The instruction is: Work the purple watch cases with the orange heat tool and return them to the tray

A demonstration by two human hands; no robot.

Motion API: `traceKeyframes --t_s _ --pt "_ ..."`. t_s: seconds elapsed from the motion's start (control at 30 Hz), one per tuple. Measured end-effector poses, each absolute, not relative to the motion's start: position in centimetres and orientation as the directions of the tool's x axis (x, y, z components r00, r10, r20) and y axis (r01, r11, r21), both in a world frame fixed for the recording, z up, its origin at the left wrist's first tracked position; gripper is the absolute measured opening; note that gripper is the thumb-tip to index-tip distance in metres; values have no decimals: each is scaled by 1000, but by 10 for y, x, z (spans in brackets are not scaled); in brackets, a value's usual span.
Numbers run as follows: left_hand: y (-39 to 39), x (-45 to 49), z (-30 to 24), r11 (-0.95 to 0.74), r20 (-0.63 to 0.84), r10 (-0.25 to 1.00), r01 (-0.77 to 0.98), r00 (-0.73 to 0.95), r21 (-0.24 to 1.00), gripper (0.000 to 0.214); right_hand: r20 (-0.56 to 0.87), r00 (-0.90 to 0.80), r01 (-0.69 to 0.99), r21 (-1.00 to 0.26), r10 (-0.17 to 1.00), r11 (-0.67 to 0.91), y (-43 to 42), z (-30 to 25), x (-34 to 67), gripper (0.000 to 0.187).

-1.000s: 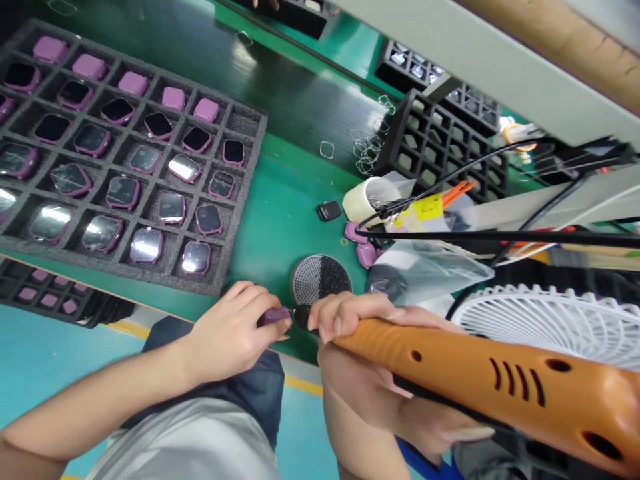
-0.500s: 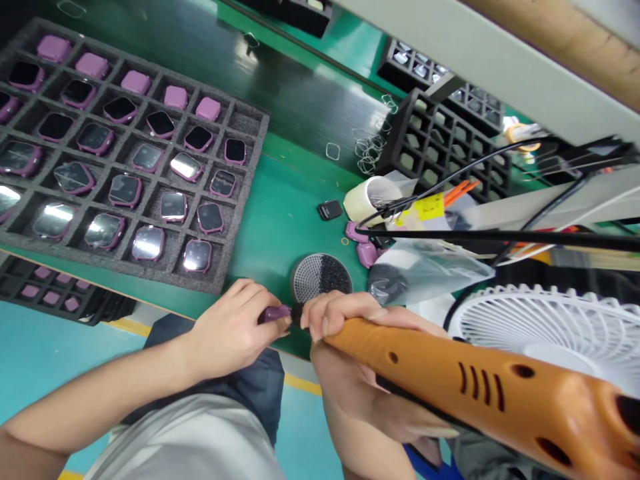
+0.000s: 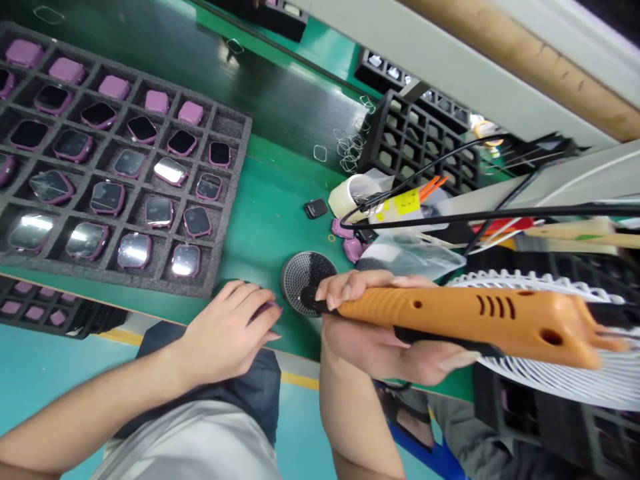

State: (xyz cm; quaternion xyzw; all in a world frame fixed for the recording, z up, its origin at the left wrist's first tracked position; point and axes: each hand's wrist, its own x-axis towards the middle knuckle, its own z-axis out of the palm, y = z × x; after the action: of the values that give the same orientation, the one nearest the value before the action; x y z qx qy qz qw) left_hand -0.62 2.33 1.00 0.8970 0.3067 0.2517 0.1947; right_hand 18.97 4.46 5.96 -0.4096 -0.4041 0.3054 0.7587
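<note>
My left hand (image 3: 233, 327) is closed around a purple smartwatch case (image 3: 264, 309), mostly covered by the fingers, at the table's front edge. My right hand (image 3: 367, 327) grips an orange electric screwdriver (image 3: 450, 320), held nearly level. Its black nose points left, over the right side of a round dish (image 3: 295, 283). This dish has a perforated grey plate, with tiny dark pieces heaped over its right part. Whether the tip touches them I cannot tell. To the left, a grey foam tray (image 3: 235, 193) holds many purple smartwatches in square compartments.
Behind the dish lie a black watch part (image 3: 316, 209), purple cases (image 3: 353, 249), a white cup (image 3: 345, 197) and a clear plastic bag (image 3: 415, 257). A white fan (image 3: 550, 390) stands at right, partly behind the screwdriver. Black cables (image 3: 450, 217) cross above. Black trays (image 3: 385, 137) stand farther back.
The screwdriver's tip has left the purple watch case and moved to the dish, its body swinging more level. My left hand keeps the case. The whole view has shifted slightly.
</note>
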Motion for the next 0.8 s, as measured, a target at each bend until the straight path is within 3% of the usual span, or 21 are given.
traceKeyframes --t_s 0.3,0.53,0.67,0.8 --pt "27 -10 16 -731 268 607 394 748 557 31 351 458 -141 -879 817 456 44 58 191 53" --pt "25 -8 7 -761 379 618 404 689 507 19 337 416 -151 -890 844 430 24 76 189 72" --pt "25 -8 6 -762 388 619 403 683 507 19 317 359 -162 -905 878 394 17 80 181 69" --pt "25 -9 8 -761 384 619 403 685 508 19 322 344 -193 -895 882 402 19 76 175 82"
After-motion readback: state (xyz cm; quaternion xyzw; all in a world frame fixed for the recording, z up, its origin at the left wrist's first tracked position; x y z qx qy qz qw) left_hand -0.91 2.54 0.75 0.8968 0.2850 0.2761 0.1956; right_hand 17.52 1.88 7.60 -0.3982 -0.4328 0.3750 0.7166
